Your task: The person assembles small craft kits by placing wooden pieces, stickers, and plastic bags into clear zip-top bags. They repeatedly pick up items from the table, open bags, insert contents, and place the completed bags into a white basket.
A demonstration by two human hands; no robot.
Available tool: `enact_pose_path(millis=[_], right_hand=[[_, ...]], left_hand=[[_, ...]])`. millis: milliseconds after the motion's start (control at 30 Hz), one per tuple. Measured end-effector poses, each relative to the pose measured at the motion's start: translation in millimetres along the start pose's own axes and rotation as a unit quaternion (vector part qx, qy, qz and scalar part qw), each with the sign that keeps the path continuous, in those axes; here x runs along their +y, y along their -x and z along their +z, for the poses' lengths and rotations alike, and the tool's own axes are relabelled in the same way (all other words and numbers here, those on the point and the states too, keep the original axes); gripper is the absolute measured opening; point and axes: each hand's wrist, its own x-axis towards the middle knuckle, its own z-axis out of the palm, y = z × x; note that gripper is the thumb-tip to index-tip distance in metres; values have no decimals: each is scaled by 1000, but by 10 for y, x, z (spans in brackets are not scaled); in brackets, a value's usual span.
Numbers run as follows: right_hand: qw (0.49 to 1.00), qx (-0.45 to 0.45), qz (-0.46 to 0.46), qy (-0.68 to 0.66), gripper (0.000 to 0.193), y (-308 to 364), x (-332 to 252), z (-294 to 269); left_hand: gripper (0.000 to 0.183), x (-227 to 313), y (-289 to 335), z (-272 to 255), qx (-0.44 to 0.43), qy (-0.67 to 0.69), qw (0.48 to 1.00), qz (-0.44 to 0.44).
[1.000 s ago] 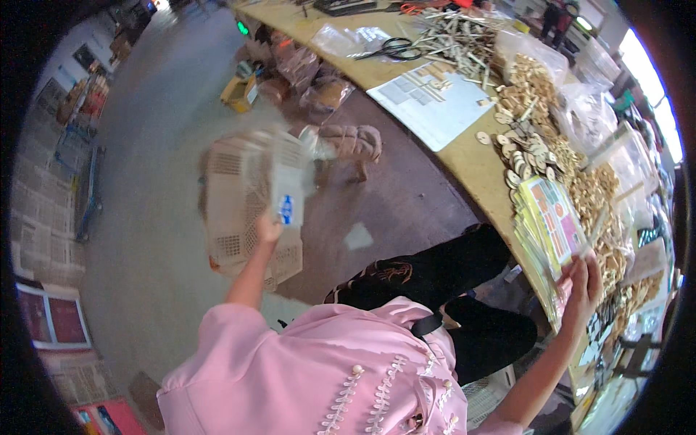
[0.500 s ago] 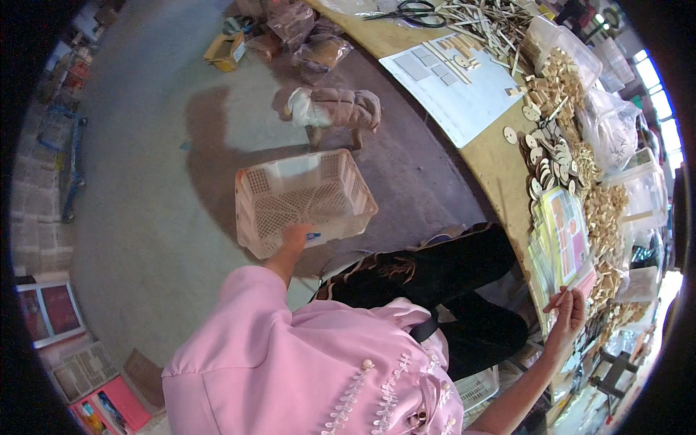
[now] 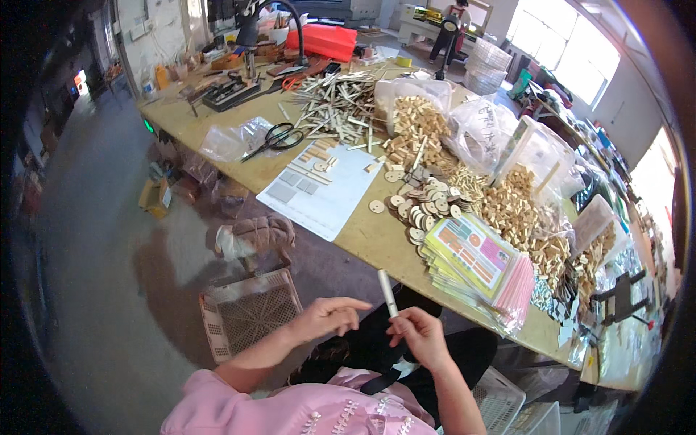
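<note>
My right hand [image 3: 422, 335] pinches a slim white stick [image 3: 387, 290] by its lower end; it has a small dark mark and points up above my lap. What kind of stick it is, I cannot make out. Beside it on the left is my left hand [image 3: 328, 319], its forefinger stretched toward the stick and the other fingers half bent. Nothing shows in that hand. Nearest on the table [image 3: 355, 239] is a fanned stack of printed cards [image 3: 475, 254] in yellow, green and pink. Round wooden discs [image 3: 424, 206] are heaped behind the cards.
A white sheet [image 3: 326, 192] with laid-out wooden pieces lies left of the discs, near black scissors [image 3: 275, 138]. Small wooden blocks [image 3: 511, 206] and thin sticks [image 3: 337, 98] are piled beyond. A plastic crate [image 3: 212, 326] and a cloth-covered stool [image 3: 257, 235] stand on the floor.
My view has risen toward the table. My left hand has come up from the crate toward my right hand. The right hand has left the card stack's edge and now holds the white stick.
</note>
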Motion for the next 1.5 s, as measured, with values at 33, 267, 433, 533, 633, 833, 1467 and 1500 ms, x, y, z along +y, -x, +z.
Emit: enact_pose_path(millis=[33,267,433,533,633,833,1467,1500], right_hand=[[1000,-13,6,10,13,40,-36,49],[1000,8,-26,14,16,307,77,-185],[996,88,-9,-9,17,658,477,-584],[990,134,19,-36,17,871,682,-824],[987,156,-2,-29,18,878,771,-928],[976,190,17,-101,19,872,1123,-925],[964,241,-20,114,19,922,1322,-1171],[961,240,-29,133,18,882,1274,-1159]], left_hand=[[26,62,-99,191,-4,10,1000,23],[19,72,-562,723,42,-79,996,18],[22,693,-1297,164,127,-185,974,19],[25,1369,-2211,-672,203,-257,939,102],[20,2093,-2711,-1571,358,-195,893,188],[29,1115,-2851,-16,123,-292,914,255],[18,-107,-2521,1856,-66,-476,821,309],[13,-114,-2468,1791,-37,-468,838,278]])
